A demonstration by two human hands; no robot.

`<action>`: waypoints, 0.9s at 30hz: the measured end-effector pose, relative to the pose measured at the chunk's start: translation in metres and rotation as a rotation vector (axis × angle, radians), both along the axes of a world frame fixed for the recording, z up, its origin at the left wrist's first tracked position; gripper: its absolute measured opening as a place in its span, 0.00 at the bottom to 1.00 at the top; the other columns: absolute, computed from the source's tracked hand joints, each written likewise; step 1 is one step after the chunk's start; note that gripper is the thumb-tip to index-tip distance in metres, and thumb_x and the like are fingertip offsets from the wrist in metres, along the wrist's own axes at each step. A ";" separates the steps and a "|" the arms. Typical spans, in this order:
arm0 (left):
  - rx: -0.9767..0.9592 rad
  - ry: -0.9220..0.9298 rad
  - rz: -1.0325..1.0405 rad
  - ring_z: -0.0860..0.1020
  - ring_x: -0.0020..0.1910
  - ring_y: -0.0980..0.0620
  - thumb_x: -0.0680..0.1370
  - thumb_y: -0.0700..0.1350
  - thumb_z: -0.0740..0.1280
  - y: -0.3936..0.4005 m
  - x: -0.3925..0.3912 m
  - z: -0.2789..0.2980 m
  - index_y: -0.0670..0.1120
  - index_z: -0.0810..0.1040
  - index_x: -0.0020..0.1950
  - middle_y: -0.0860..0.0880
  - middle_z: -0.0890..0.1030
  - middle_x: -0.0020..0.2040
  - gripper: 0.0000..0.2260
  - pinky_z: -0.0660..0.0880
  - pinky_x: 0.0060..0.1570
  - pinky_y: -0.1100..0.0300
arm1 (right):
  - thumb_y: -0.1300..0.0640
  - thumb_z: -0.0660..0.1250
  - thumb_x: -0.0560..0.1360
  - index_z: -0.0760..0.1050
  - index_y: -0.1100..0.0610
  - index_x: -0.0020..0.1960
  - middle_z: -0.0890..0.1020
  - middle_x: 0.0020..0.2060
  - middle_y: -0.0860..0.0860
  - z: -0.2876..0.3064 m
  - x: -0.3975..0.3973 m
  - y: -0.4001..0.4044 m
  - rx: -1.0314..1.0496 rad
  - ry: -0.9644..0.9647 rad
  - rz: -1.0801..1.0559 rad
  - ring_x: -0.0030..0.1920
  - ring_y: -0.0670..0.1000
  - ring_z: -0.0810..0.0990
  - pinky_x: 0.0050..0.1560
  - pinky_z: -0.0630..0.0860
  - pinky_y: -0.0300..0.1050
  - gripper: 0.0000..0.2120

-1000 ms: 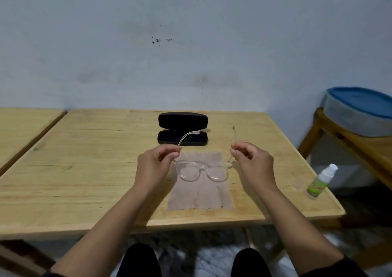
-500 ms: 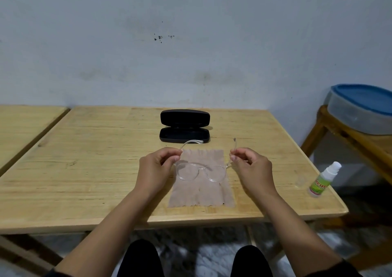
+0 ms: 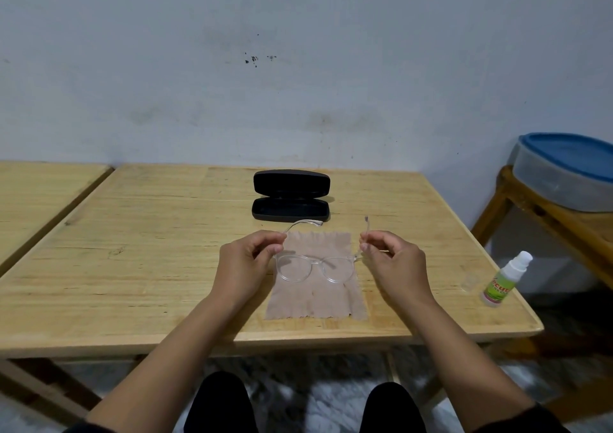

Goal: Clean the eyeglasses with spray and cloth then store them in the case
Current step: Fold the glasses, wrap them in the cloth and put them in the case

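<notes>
Both hands, left hand [image 3: 247,260] and right hand [image 3: 389,260], are pinching the temples of the eyeglasses [image 3: 315,267], apparently hovering between them over the cloth [image 3: 318,300]; uneven squeezing risks twisting the thin frame.

A pale blue-grey wall [image 3: 298,68] fills the upper half of the view, scuffed and smudged, with a few small dark specks near its middle. Against it stands a light wooden counter [image 3: 132,250] with visible grain. A second wooden top [image 3: 36,194] of the same colour sits just beside it on the left, a narrow gap between them. On the right a wooden stand [image 3: 557,227] carries a grey tub with a blue lid [image 3: 570,170]. The floor [image 3: 315,386] below is mottled grey and white. Lighting is soft and even.
</notes>
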State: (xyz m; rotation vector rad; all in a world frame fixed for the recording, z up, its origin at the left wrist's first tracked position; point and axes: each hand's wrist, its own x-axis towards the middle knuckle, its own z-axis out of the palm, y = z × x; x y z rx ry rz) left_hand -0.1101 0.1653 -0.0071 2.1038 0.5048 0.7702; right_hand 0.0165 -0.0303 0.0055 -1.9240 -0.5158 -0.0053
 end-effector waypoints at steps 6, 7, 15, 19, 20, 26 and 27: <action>-0.024 0.025 0.064 0.76 0.51 0.63 0.74 0.42 0.68 0.000 -0.012 0.008 0.50 0.79 0.59 0.57 0.80 0.52 0.14 0.70 0.52 0.73 | 0.59 0.70 0.72 0.79 0.54 0.56 0.82 0.45 0.46 0.001 -0.007 -0.010 -0.025 0.034 0.020 0.44 0.37 0.78 0.41 0.73 0.24 0.12; -0.020 0.027 0.077 0.76 0.50 0.64 0.74 0.43 0.69 0.000 -0.017 0.010 0.50 0.79 0.59 0.57 0.80 0.52 0.14 0.69 0.51 0.75 | 0.59 0.70 0.72 0.79 0.54 0.55 0.82 0.45 0.45 -0.001 -0.009 -0.014 -0.039 0.042 0.029 0.44 0.37 0.78 0.41 0.73 0.24 0.12; 0.148 0.295 -0.190 0.77 0.45 0.70 0.68 0.46 0.74 -0.005 -0.067 0.002 0.55 0.82 0.51 0.64 0.80 0.45 0.12 0.69 0.48 0.79 | 0.60 0.75 0.67 0.81 0.51 0.52 0.82 0.45 0.45 0.001 -0.017 -0.042 -0.421 0.039 0.410 0.45 0.43 0.79 0.48 0.75 0.31 0.14; 0.293 0.299 -0.282 0.76 0.44 0.67 0.67 0.46 0.75 -0.005 -0.063 -0.001 0.52 0.83 0.51 0.58 0.83 0.44 0.13 0.65 0.47 0.81 | 0.57 0.75 0.67 0.82 0.51 0.52 0.81 0.44 0.46 0.006 -0.015 -0.035 -0.556 -0.047 0.505 0.43 0.42 0.77 0.45 0.71 0.28 0.14; 0.329 0.283 -0.288 0.77 0.44 0.65 0.67 0.45 0.75 -0.005 -0.061 -0.002 0.51 0.84 0.49 0.57 0.84 0.43 0.12 0.66 0.47 0.81 | 0.57 0.75 0.67 0.82 0.51 0.51 0.81 0.43 0.44 0.007 -0.016 -0.033 -0.564 -0.064 0.508 0.43 0.42 0.77 0.44 0.71 0.28 0.13; 0.420 0.236 -0.248 0.79 0.42 0.55 0.69 0.44 0.74 -0.007 -0.055 -0.009 0.51 0.85 0.44 0.54 0.85 0.39 0.05 0.72 0.43 0.66 | 0.57 0.73 0.70 0.83 0.50 0.43 0.80 0.40 0.42 0.004 -0.023 -0.029 -0.537 -0.082 0.469 0.43 0.42 0.77 0.42 0.68 0.26 0.04; 0.399 0.237 -0.234 0.79 0.42 0.55 0.69 0.44 0.74 -0.009 -0.055 -0.008 0.51 0.84 0.44 0.54 0.84 0.39 0.05 0.72 0.43 0.67 | 0.57 0.72 0.70 0.83 0.50 0.42 0.80 0.40 0.44 0.004 -0.024 -0.028 -0.530 -0.083 0.457 0.43 0.43 0.77 0.42 0.68 0.27 0.03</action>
